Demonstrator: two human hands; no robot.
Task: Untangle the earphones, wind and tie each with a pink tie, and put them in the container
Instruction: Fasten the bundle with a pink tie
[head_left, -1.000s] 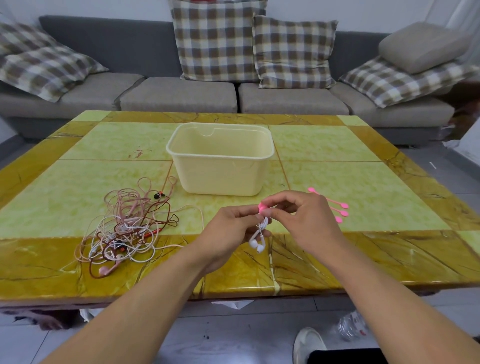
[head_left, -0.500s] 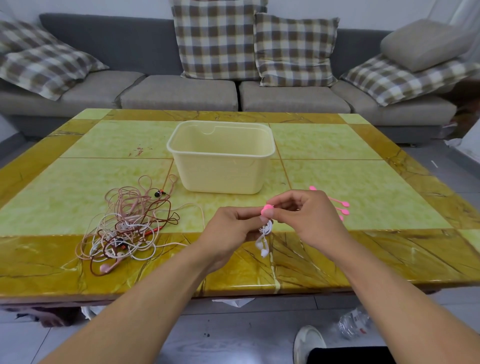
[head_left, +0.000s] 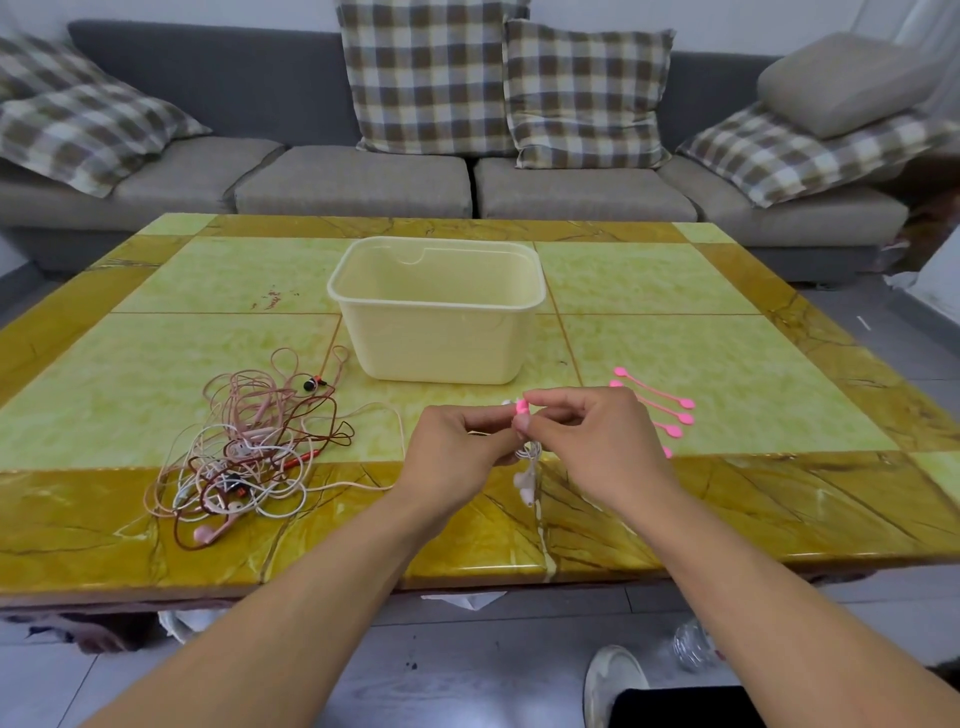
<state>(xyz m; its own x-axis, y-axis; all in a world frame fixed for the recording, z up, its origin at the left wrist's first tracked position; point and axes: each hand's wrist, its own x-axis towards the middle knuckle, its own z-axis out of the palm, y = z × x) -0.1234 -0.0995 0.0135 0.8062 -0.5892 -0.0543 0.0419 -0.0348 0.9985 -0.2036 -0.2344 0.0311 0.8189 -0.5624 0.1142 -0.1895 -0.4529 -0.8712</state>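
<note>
Since earlier, our hands rose slightly; left hand (head_left: 457, 447) grips the wound earphone (head_left: 527, 470), right hand (head_left: 587, 441) pinches the tie (head_left: 521, 405) (above table (head_left: 727, 338), before container (head_left: 439, 312)).

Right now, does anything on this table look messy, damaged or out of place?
Yes: a tangled heap of earphones sprawls left of the container, pink, white and dark red cords knotted together. Small reddish marks stain the table left of the container.

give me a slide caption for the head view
Both hands fasten a pink tie around white earphones.
</note>
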